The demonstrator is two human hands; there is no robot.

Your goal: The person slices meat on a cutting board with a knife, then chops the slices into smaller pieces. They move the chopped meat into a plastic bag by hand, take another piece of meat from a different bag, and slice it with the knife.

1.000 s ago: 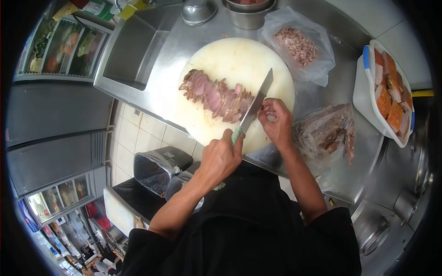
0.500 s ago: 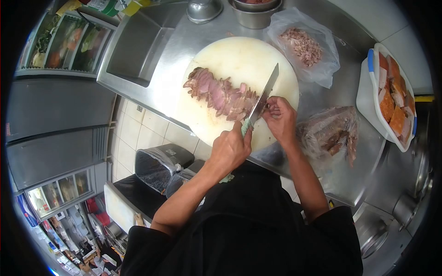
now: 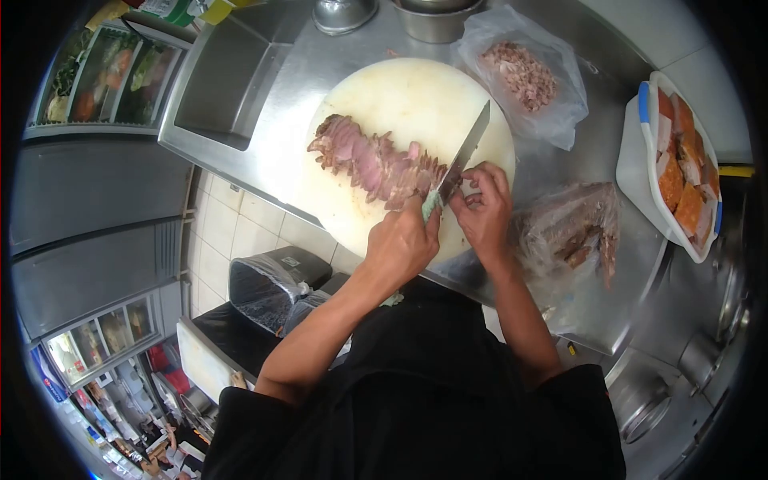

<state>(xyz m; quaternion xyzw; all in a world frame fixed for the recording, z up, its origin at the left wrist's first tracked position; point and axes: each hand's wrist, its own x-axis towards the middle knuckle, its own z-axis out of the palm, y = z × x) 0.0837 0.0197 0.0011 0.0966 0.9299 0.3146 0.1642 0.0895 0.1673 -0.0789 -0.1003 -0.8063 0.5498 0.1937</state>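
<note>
My left hand (image 3: 402,244) grips a kitchen knife (image 3: 470,142) by its handle, which has pale green wrapping. The blade points up and to the right, at the right end of a row of sliced meat (image 3: 370,166). Pink inside with brown edges, the slices lie overlapping on a round white cutting board (image 3: 400,84). On the other side of the blade is my right hand (image 3: 486,210), its fingers curled and pinched at the meat's end. The fingers and knife partly hide the bit they hold.
A plastic bag (image 3: 570,88) of chopped meat lies right of the board, with a bagged large piece of meat (image 3: 564,228) nearer me. A white tub (image 3: 634,160) holds browned meat blocks. Metal bowls (image 3: 344,14) stand behind; a sink (image 3: 232,88) is at left.
The view has shifted slightly. My left hand has moved a little up and closer to the meat with the knife. My right hand stays at the meat's right end.
</note>
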